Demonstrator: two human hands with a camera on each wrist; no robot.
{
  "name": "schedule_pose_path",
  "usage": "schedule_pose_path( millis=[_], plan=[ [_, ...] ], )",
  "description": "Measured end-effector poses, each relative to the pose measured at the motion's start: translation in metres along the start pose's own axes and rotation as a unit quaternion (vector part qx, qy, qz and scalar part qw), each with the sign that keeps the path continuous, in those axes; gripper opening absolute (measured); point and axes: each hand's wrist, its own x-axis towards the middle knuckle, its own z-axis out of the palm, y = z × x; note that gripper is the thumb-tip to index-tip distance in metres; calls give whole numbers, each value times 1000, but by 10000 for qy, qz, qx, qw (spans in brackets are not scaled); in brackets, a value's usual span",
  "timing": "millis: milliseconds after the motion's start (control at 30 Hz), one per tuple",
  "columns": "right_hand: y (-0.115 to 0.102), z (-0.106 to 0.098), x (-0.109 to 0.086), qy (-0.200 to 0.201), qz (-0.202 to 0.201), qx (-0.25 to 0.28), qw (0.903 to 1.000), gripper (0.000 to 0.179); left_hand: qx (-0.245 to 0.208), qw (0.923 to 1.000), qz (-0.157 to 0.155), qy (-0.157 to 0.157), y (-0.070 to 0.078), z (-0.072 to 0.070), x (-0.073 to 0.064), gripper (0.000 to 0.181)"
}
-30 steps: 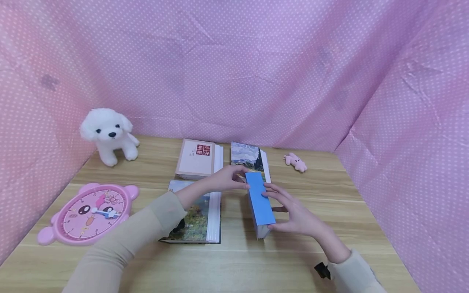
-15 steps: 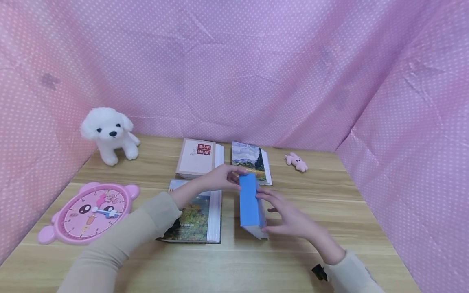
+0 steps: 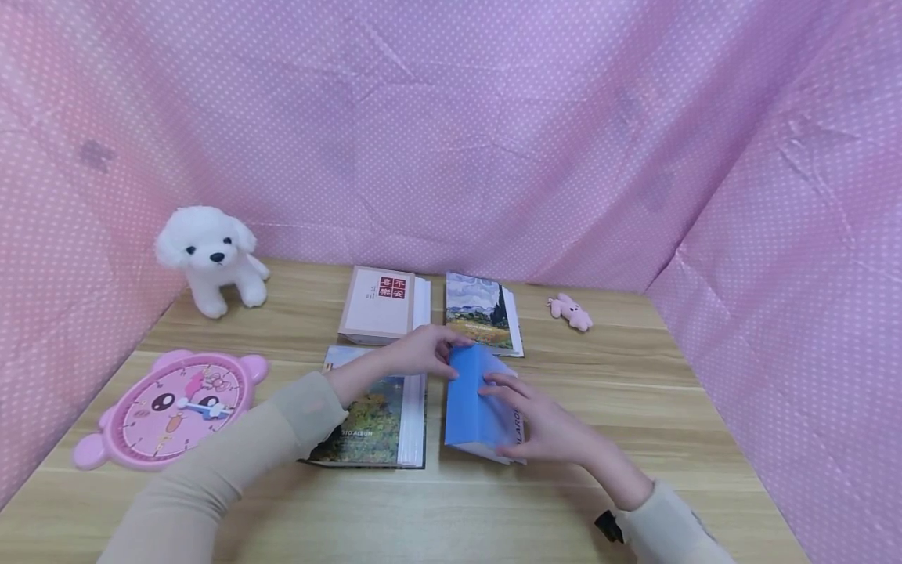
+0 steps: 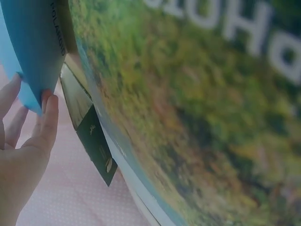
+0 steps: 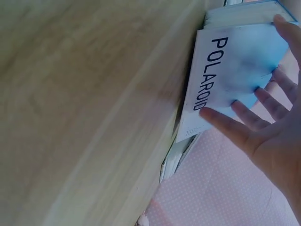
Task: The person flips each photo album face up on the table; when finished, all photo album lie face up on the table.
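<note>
A thick blue-and-white photo album, marked POLAROID, leans on the wooden table with its blue spine up and its lettered cover tilted toward the right. My left hand pinches the far end of its spine between thumb and fingers; the left wrist view shows those fingertips at the blue corner. Against the lettered cover my right hand spreads its fairly straight fingers, the thumb near the page end. Left of this album lies a landscape-covered photo album, partly under my left forearm.
At the back lie a beige album with red characters and a painted-cover album. A pink toy clock and white plush dog are at left. A small pink plush toy lies back right, before pink dotted cloth.
The POLAROID album has shifted left and tipped over from upright, so its lettered cover now shows on the right. Both hands have moved with it.
</note>
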Motion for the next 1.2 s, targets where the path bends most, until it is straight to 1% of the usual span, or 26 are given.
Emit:
schedule_pose_path(
  millis=[100, 233, 333, 400, 533, 633, 767, 867, 1033, 1200],
  plan=[
    [1, 2, 0, -158, 26, -116, 9998, 87, 115, 9999, -61, -76, -1, 0, 0, 58],
    [3, 4, -1, -483, 161, -362, 9980, 98, 178, 9994, -74, -280, -3, -1, -1, 59],
    [5, 5, -1, -664, 237, -503, 9962, 101, 253, 9987, -118, -428, -5, -1, -1, 62],
    [6, 6, -1, -675, 193, -550, 9960, 100, 262, 9982, -239, -485, -6, -1, -1, 64],
    [7, 8, 0, -630, 57, -540, 9965, 97, 59, 9963, -518, -681, -8, 0, -3, 72],
    [9, 9, -1, -625, 38, -507, 9968, 94, -83, 9944, -611, -864, -8, 1, -4, 78],
    [13, 8, -2, -606, 88, -478, 9970, 90, -175, 9924, -687, -1003, -9, 1, -5, 81],
    [16, 7, -2, -596, 98, -462, 9971, 86, -189, 9911, -768, -1071, -10, 2, -5, 82],
    [19, 5, -1, -641, 136, -429, 9969, 81, -50, 9896, -893, -1131, -11, 2, -5, 83],
    [20, 5, 0, -728, 203, -367, 9965, 80, 122, 9886, -891, -1206, -9, 1, -6, 84]
  ],
)
